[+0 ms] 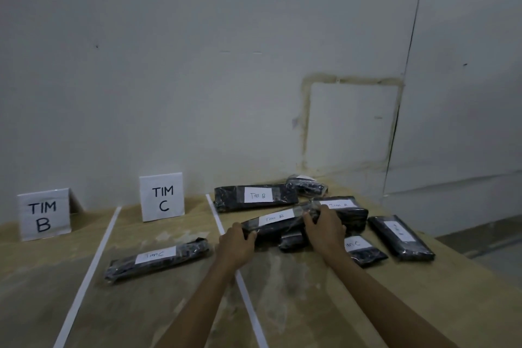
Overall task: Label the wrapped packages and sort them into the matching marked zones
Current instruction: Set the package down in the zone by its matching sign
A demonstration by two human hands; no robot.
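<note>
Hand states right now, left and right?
Left hand: grips one end of the long Tim B package.
Right hand: grips the other end of the same package.

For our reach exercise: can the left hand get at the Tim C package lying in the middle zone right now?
Probably yes, once freed: the left hand grips the Tim B package, but the Tim C package lies close beside it with nothing standing between.

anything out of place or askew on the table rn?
No spill or damage visible. The Tim C package lies in the TIM C sign's zone, but slanted to the tape lines, label upside down to the camera. Right of the zone, unsorted packages overlap in a heap.
</note>
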